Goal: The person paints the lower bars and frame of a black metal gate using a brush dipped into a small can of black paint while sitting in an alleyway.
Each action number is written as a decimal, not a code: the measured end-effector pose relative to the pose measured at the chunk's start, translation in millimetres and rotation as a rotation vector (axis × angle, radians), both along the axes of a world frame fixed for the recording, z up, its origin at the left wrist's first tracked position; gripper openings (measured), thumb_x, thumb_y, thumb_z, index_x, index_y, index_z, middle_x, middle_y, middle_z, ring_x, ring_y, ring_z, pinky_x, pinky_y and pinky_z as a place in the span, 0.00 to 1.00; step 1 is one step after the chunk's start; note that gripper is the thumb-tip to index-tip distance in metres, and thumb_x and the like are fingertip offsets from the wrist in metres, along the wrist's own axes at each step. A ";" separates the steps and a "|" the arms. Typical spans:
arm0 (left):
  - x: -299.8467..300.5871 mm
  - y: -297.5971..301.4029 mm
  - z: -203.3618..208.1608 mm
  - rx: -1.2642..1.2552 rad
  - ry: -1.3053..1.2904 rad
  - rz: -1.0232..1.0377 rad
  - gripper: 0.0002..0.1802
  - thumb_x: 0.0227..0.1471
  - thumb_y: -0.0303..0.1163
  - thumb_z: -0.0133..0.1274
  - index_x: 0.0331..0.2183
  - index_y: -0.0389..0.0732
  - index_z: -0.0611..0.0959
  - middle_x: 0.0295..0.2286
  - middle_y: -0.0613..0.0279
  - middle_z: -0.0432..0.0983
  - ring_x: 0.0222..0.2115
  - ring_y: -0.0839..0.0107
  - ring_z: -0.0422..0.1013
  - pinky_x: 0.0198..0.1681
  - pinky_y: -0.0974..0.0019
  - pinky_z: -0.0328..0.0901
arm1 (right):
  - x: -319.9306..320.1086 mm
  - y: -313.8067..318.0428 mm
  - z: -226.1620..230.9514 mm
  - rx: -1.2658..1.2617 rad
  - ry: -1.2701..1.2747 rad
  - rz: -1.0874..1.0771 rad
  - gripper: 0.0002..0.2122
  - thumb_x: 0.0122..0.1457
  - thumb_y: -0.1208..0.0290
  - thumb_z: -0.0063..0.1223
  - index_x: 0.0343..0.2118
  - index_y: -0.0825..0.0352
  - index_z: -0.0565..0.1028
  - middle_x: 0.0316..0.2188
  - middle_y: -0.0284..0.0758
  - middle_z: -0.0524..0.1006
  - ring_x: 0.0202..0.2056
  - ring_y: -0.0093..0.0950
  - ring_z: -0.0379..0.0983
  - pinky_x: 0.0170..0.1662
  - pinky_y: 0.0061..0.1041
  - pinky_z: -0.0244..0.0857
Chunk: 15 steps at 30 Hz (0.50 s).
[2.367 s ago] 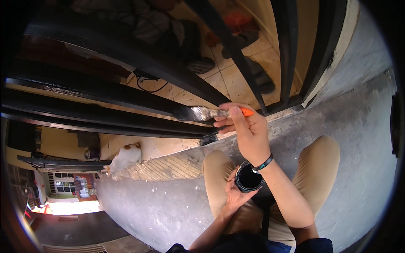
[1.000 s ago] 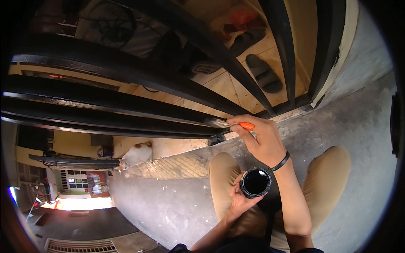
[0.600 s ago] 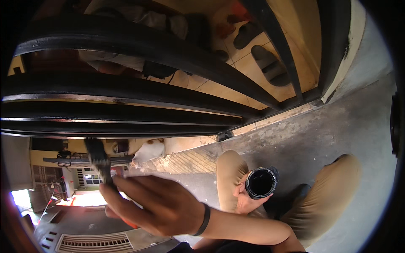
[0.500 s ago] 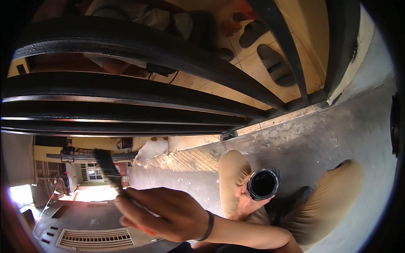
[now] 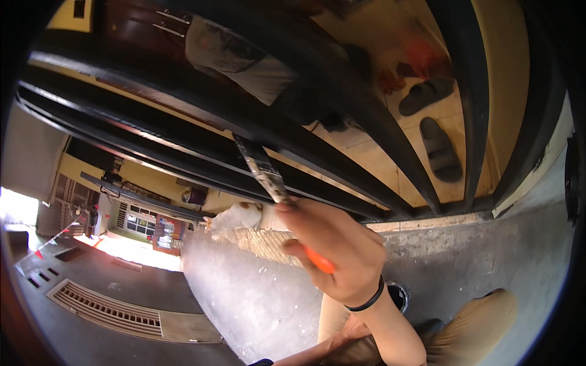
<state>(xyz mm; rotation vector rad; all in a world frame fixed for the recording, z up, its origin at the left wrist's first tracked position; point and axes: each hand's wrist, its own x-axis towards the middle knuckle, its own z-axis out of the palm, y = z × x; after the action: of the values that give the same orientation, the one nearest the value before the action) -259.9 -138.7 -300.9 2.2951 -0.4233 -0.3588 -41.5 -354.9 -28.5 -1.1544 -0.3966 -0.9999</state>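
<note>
My right hand (image 5: pixel 342 250) is closed around a paintbrush (image 5: pixel 267 177) with an orange handle end and a paint-smeared metal ferrule. Its dark bristles lie against or just in front of a black bar (image 5: pixel 201 113) of the railing; contact is hard to tell. Lower down, my left hand (image 5: pixel 356 328) holds a can of black paint (image 5: pixel 400 295), mostly covered by my right wrist and forearm. Only part of the can's rim and a few of the left fingers show. A dark band circles my right wrist.
Behind the bars, a person (image 5: pixel 244 67) is on the tiled floor, near dark slippers (image 5: pixel 441 149) and a red object (image 5: pixel 424 58). A white and brown cat (image 5: pixel 239 216) lies by the step. My bent knee (image 5: pixel 482 320) is above the concrete floor (image 5: pixel 244 305).
My right hand has swung up and right with the paintbrush, bringing its bristles to the bars. My view has tilted, and my right forearm now covers much of the can.
</note>
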 end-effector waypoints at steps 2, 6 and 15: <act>5.9 0.6 -6.7 0.022 -0.007 -0.016 0.56 0.40 0.49 0.80 0.62 0.33 0.69 0.57 0.45 0.73 0.58 0.51 0.73 0.65 0.55 0.66 | 4.1 6.1 8.1 -0.096 -0.058 -0.057 0.22 0.54 0.69 0.76 0.53 0.63 0.83 0.47 0.41 0.84 0.34 0.33 0.84 0.39 0.27 0.80; 16.1 0.8 -26.3 0.111 -0.027 -0.030 0.56 0.40 0.51 0.80 0.62 0.31 0.71 0.56 0.47 0.74 0.58 0.51 0.73 0.65 0.55 0.65 | -28.2 -7.0 -1.2 -0.355 0.103 -0.097 0.18 0.60 0.67 0.72 0.51 0.63 0.83 0.40 0.37 0.84 0.31 0.32 0.84 0.33 0.29 0.78; 50.8 -35.7 23.7 -0.063 -0.114 0.068 0.56 0.42 0.48 0.80 0.63 0.32 0.70 0.62 0.49 0.70 0.65 0.57 0.67 0.70 0.60 0.60 | 11.8 -18.2 114.1 -0.213 -0.030 0.021 0.11 0.64 0.73 0.68 0.48 0.68 0.83 0.36 0.40 0.85 0.29 0.34 0.82 0.31 0.25 0.73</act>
<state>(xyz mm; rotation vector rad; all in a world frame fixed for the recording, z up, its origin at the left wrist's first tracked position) -209.0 -174.3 -277.1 2.2694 -0.4070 -0.1791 -29.7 -373.0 85.6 -1.3249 -0.5480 -0.9742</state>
